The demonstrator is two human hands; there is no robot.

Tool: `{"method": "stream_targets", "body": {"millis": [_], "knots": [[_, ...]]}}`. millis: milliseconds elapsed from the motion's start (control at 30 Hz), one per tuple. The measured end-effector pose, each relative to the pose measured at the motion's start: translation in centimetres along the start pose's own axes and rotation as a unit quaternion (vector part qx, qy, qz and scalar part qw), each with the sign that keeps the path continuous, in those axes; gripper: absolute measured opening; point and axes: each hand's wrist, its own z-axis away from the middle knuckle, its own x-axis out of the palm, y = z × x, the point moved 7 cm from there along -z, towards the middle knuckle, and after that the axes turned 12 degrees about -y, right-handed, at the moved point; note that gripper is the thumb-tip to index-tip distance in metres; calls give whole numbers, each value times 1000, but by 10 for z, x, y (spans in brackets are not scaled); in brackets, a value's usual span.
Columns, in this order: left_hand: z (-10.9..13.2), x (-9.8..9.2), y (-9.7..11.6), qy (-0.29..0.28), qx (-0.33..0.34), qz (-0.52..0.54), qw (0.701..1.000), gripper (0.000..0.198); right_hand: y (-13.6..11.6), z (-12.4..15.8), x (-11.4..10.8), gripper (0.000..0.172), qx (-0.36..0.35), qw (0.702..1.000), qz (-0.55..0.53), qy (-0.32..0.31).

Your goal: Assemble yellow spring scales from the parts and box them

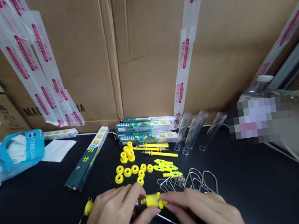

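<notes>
A spring scale [152, 200] with yellow end fittings lies crosswise between my hands. My left hand [116, 213] is closed round its tube and hides most of it; a yellow cap [89, 208] with thin wire sticks out at the left. The fingertips of my right hand [199, 209] pinch the yellow fitting at the right end. Metal wire hooks [203, 180] lie just beyond my right hand. Farther back are yellow rings [127, 172], taller yellow collars [127, 154], flat yellow pieces [168, 168] and yellow rods with springs [157, 151].
Several transparent tubes [194, 133] stand leaning at the back right. Printed narrow boxes [146, 131] are stacked at the back, and another box [88, 159] lies at the left. A blue tissue pack [32, 149] is far left. Cardboard cartons [146, 53] wall off the black table [246, 187].
</notes>
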Motion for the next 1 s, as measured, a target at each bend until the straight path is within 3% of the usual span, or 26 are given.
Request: {"method": "stream_targets", "body": {"millis": [133,267,467,600,1000], "knots": [[0,-5,3,33,12,-8,999,39,5,-1,0,26,-6,1000,-25,14],[-1,-6,8,55,36,-51,997,41,14,0,4,21,40,996,-84,17],[-2,0,2,5,9,-20,1000,46,20,1,10,3,93,988,-119,-9],[-1,1,0,3,14,-1,1000,44,24,0,9,10,112,986,-124,-22],[2,7,-1,-9,7,-30,999,47,20,0,4,9,107,987,-116,3]]}}
